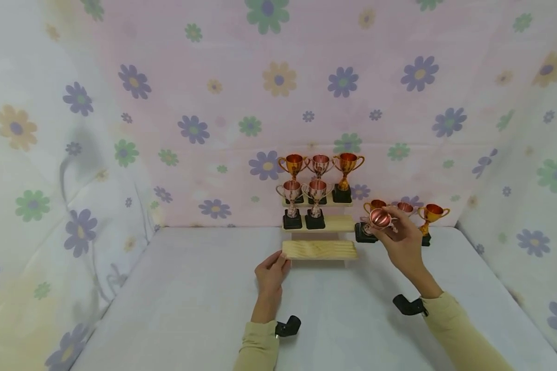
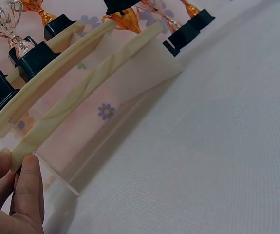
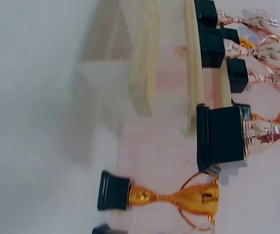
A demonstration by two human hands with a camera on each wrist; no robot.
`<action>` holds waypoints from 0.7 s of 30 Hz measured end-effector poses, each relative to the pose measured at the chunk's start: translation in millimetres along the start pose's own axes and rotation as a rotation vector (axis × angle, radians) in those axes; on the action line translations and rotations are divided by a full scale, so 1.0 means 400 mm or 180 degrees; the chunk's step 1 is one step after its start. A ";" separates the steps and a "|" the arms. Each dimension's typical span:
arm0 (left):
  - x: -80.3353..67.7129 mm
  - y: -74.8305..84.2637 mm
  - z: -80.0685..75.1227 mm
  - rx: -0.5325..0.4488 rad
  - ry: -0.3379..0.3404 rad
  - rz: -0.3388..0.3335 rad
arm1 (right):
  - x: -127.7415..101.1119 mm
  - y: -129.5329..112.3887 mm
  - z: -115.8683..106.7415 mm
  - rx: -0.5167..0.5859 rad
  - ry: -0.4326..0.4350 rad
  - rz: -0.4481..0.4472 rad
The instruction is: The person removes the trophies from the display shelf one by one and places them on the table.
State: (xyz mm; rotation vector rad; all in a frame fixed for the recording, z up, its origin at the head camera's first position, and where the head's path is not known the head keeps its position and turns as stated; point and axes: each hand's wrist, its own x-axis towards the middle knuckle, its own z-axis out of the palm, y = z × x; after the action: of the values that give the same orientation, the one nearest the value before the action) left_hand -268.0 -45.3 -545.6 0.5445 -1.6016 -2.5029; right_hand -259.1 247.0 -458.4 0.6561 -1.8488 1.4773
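My right hand [image 1: 405, 246] holds a small rose-gold trophy [image 1: 379, 218] in the air, right of a three-step wooden display stand [image 1: 320, 250]. In the right wrist view its black square base [image 3: 221, 136] is beside the middle step's end. My left hand [image 1: 271, 273] pinches the left end of the lowest step, thumb on top and fingers under it, as the left wrist view shows. Two rose-gold trophies [image 1: 316, 191] stand on the middle step, toward its left. On the top step are a gold trophy [image 1: 348, 164], another gold one [image 1: 293, 164] and a rose-gold one [image 1: 321, 163].
Right of the stand, partly behind my right hand, a gold trophy [image 1: 432, 212], a rose-gold one [image 1: 405, 207] and another gold one [image 3: 196, 199] stand on the white table [image 1: 204, 299]. A flowered cloth backdrop [image 1: 232, 93] rises behind and at both sides.
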 end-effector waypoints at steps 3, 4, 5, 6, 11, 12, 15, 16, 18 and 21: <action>-0.002 0.000 0.000 0.0024 0.0017 -0.0001 | -0.021 0.003 -0.037 -0.0006 -0.0135 0.0072; -0.003 0.001 0.000 0.0029 0.0018 -0.0007 | -0.027 0.005 -0.048 -0.0024 -0.0181 0.0118; -0.003 0.001 0.001 0.0041 0.0016 -0.0012 | -0.034 0.008 -0.059 -0.0061 -0.0225 0.0152; -0.003 0.001 0.001 0.0049 0.0018 -0.0027 | -0.040 0.012 -0.068 -0.0110 -0.0265 0.0205; 0.001 0.004 0.002 0.0018 0.0036 -0.0031 | -0.062 0.037 -0.092 -0.0251 -0.0495 0.0542; 0.002 0.004 0.002 0.0003 0.0038 -0.0022 | -0.064 0.043 -0.095 -0.0255 -0.0524 0.0614; 0.004 0.001 0.003 -0.0026 0.0042 0.0003 | -0.070 0.069 -0.105 -0.0290 -0.0571 0.0744; 0.005 0.000 0.004 -0.0033 0.0044 0.0008 | -0.072 0.078 -0.109 -0.0292 -0.0578 0.0776; 0.006 -0.002 0.004 -0.0042 0.0040 0.0026 | -0.075 0.097 -0.114 -0.0300 -0.0585 0.0802; 0.005 -0.004 0.004 -0.0063 0.0035 0.0037 | -0.077 0.121 -0.121 -0.0336 -0.0569 0.0808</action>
State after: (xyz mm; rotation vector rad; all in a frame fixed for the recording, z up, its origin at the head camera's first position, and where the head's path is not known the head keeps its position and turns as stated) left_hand -270.2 -43.8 -547.0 0.5440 -1.5696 -2.5001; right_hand -265.6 304.5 -506.4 0.5322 -2.1986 1.5062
